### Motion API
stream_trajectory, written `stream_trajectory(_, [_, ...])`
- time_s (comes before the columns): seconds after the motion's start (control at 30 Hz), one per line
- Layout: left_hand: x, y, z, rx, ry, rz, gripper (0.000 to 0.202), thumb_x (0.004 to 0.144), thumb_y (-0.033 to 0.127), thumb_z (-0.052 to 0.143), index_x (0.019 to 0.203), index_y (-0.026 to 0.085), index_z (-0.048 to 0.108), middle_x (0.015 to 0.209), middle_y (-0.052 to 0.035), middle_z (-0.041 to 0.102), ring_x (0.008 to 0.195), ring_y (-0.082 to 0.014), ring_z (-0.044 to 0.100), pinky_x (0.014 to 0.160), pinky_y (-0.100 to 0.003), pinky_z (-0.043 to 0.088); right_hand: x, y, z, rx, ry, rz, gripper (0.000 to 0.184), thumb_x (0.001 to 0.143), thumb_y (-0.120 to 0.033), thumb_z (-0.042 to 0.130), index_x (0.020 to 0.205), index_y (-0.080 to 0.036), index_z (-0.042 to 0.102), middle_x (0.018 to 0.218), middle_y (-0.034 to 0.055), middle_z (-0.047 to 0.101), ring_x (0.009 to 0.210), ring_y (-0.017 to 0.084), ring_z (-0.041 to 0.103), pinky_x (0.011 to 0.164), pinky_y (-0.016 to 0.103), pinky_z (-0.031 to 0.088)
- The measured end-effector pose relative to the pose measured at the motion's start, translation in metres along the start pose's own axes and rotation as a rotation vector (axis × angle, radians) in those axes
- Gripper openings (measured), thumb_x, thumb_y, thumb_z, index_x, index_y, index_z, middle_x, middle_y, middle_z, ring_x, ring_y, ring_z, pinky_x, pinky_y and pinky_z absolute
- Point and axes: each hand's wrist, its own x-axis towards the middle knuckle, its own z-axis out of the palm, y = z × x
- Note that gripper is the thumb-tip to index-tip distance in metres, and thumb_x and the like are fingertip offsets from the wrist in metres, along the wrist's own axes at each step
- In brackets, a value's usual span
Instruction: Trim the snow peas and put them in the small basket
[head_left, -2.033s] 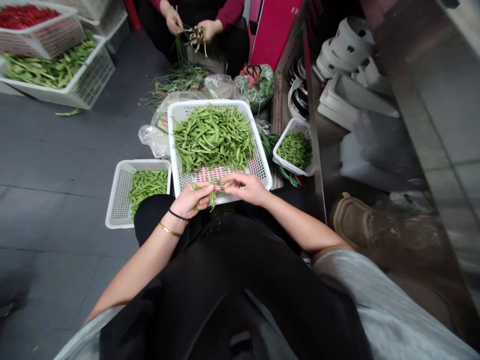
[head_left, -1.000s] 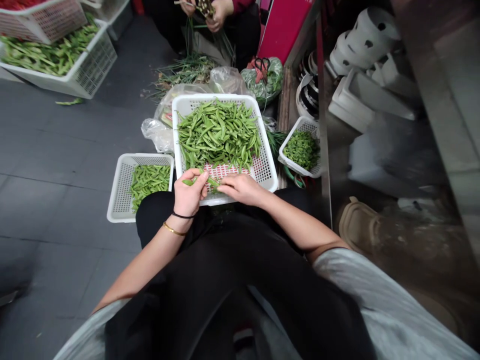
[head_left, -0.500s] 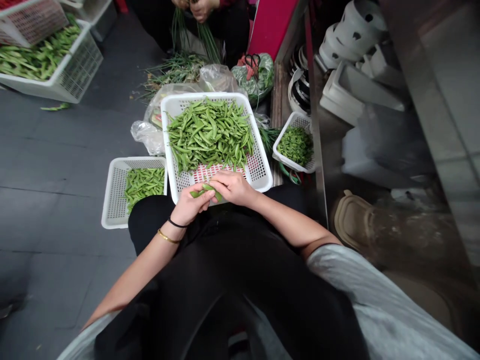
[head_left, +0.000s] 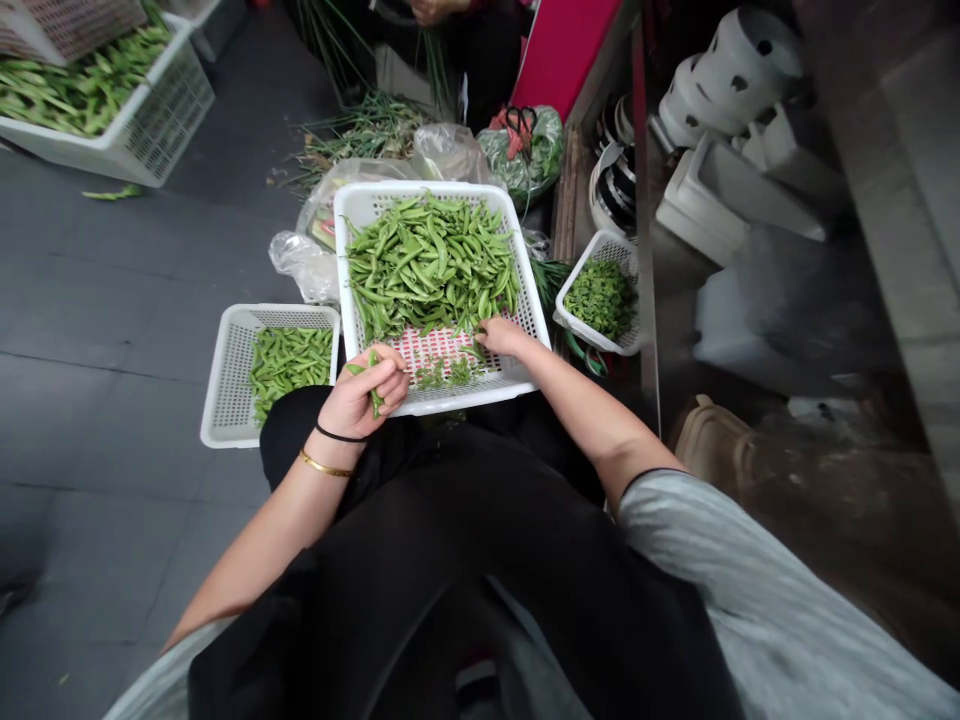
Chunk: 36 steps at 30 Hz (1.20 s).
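A white plastic basket (head_left: pixel 349 330) rests in front of me at my lap, with a heap of green pea pods (head_left: pixel 435 262) over its far part. My left hand (head_left: pixel 360 395) is closed around a few pea pods (head_left: pixel 374 384) above the basket's near left corner. At the near right edge of the heap, my right hand (head_left: pixel 505 337) reaches in with its fingertips pinched at a pod; the fingers partly hide it. Small green trimmings (head_left: pixel 448 373) lie on the bare near floor of the basket.
A smaller white basket (head_left: pixel 217 385) with pods stands at my left knee. Leafy greens fill another basket (head_left: pixel 568 315) at right, beside a metal shelf edge (head_left: pixel 649 300). Plastic bags (head_left: pixel 304 262) and scallions (head_left: pixel 375 130) lie beyond, near another person's hand (head_left: pixel 431 10). A crate (head_left: pixel 161 130) stands far left.
My hands, together over the basket's near edge before, are now apart. The right moved forward to the heap; the left shifted slightly left, still holding pods. Trimmings on the basket floor are now uncovered.
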Motion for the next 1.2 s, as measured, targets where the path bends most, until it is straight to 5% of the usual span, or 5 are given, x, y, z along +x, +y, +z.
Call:
stream_trajectory(0.3, [0.021, -0.028, 0.008, 0.223, 0.158, -0.250, 0.035, 0.066, 0.040, 0.077, 0.066, 0.014, 0.053, 0.042, 0.0082, 0.036, 0.031, -0.0025, 0.030, 0.031, -0.015, 0.019, -0.097, -0.051, 0.005, 0.045, 0.327, -0.398, 0.044, 0.087, -0.031, 0.054, 0.124, -0.008, 0.050, 0.114, 0.0188, 0.055, 0.106, 0.026, 0.056, 0.093, 0.042, 0.046])
stream_trajectory(0.5, [0.021, -0.032, 0.012, 0.213, 0.174, -0.116, 0.029, 0.062, 0.030, 0.077, 0.063, 0.014, 0.054, 0.043, 0.0066, 0.042, 0.030, -0.0025, 0.031, 0.029, -0.015, 0.019, -0.130, -0.074, 0.005, 0.017, 0.291, -0.846, 0.037, 0.086, -0.030, 0.057, 0.119, -0.013, 0.053, 0.110, 0.0152, 0.059, 0.104, 0.025, 0.056, 0.091, 0.041, 0.046])
stream_trajectory(0.8, [-0.008, -0.014, 0.008, 0.085, -0.268, -0.315, 0.017, 0.065, 0.027, 0.064, 0.065, 0.009, 0.064, 0.040, 0.0011, 0.043, 0.029, -0.0054, 0.032, 0.029, -0.017, 0.018, -0.112, -0.064, -0.034, 0.573, 0.375, -0.714, 0.020, 0.090, -0.026, 0.049, 0.075, -0.016, 0.059, 0.070, -0.0001, 0.059, 0.066, 0.010, 0.054, 0.064, 0.022, 0.043])
stream_trajectory(1.0, [-0.003, -0.023, 0.019, 0.004, -0.076, -0.324, 0.016, 0.066, 0.023, 0.069, 0.067, 0.013, 0.056, 0.044, 0.0020, 0.050, 0.028, -0.0033, 0.030, 0.028, -0.014, 0.015, -0.116, -0.079, -0.016, 0.041, 0.594, -0.572, 0.023, 0.085, -0.024, 0.048, 0.067, -0.017, 0.059, 0.071, 0.0046, 0.059, 0.065, 0.013, 0.050, 0.059, 0.025, 0.035])
stream_trajectory(1.2, [-0.001, -0.015, 0.008, 0.079, 0.226, -0.033, 0.025, 0.064, 0.024, 0.073, 0.068, 0.015, 0.050, 0.055, 0.0008, 0.060, 0.031, -0.0025, 0.033, 0.028, -0.014, 0.020, -0.116, -0.050, -0.026, 0.254, 0.706, -0.444, 0.020, 0.082, -0.018, 0.047, 0.064, -0.017, 0.055, 0.068, 0.0032, 0.057, 0.065, 0.012, 0.051, 0.063, 0.024, 0.038])
